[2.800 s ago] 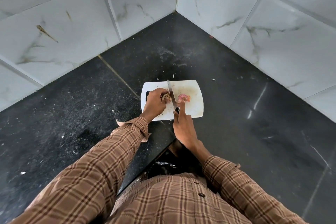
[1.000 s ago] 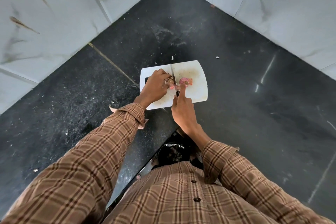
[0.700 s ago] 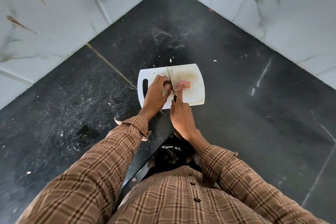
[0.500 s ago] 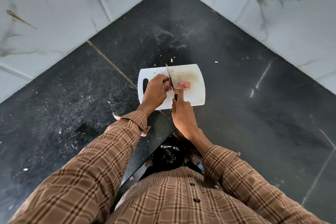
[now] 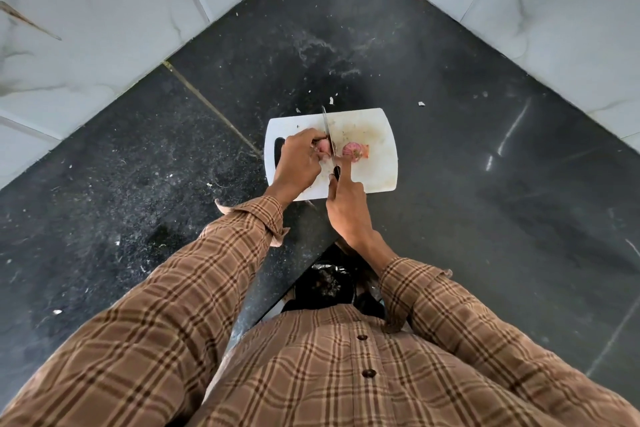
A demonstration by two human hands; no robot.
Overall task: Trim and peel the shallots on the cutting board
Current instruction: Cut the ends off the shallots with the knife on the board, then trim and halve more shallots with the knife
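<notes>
A white cutting board point(image 5: 377, 135) lies on the black counter in the corner. My left hand point(image 5: 298, 163) pins a pinkish shallot point(image 5: 323, 147) on the board's left half. My right hand point(image 5: 346, 204) grips a knife point(image 5: 327, 130) by its handle, index finger stretched along the spine. The blade stands upright against the right side of the held shallot, tip pointing away from me. A second pink shallot point(image 5: 351, 150) with loose skin lies just right of the blade.
White marble-tiled walls point(image 5: 104, 28) meet behind the board. Small bits of peel point(image 5: 421, 103) dot the black counter point(image 5: 485, 184). A dark bag-lined bin point(image 5: 327, 282) sits below the counter edge near my body.
The camera view shifted slightly. Both hands stay at the board; the knife blade stays against the shallot under my left hand with only small movement.
</notes>
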